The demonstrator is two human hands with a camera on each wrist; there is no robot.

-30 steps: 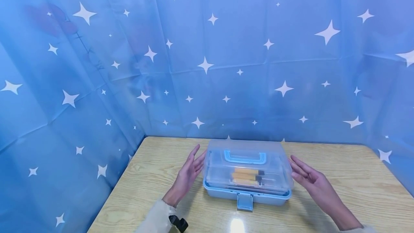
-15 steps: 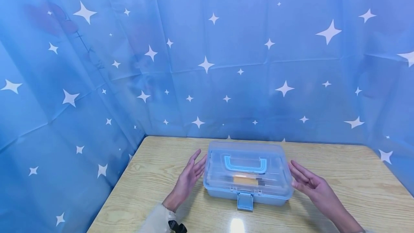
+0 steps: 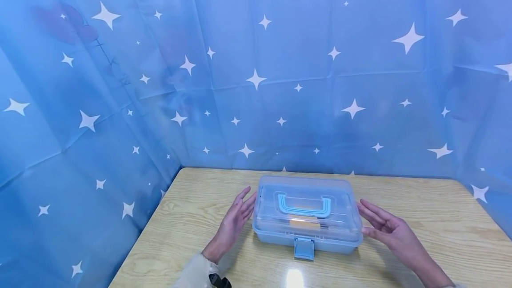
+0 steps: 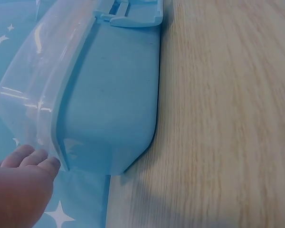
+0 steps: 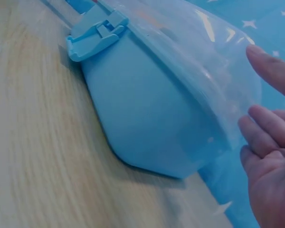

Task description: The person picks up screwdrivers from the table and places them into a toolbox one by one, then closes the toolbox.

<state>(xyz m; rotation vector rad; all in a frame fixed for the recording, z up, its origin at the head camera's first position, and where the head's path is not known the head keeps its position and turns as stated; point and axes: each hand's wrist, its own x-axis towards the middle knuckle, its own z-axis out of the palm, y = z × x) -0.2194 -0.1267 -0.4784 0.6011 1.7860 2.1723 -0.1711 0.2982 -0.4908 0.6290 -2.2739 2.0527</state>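
Observation:
A toolbox with a clear lid (image 3: 264, 217) and a light blue base (image 3: 276, 239) sits on the table. Its lid lies down on the base, and the light blue carry handle (image 3: 305, 211) is folded flat. The front latch (image 3: 304, 249) hangs outward, undone. Through the lid shows something with an orange handle (image 3: 304, 222), blurred by the plastic. At the box's left end, my left hand (image 3: 232, 221) has its fingers extended, fingertips right at the lid's side. Opposite it, my right hand (image 3: 392, 230) holds its fingers nearly straight beside the right end, thumb close to the lid's front corner.
The wood-grain table (image 3: 180, 221) extends around the box on all sides. Behind it and along the left hangs a blue curtain (image 3: 304, 57) with white stars. A black strap piece (image 3: 219, 280) is at the left sleeve.
The lid has come down from slightly raised to resting on the base. Both hands have lowered a little with it, staying at the two ends. The latch still hangs undone.

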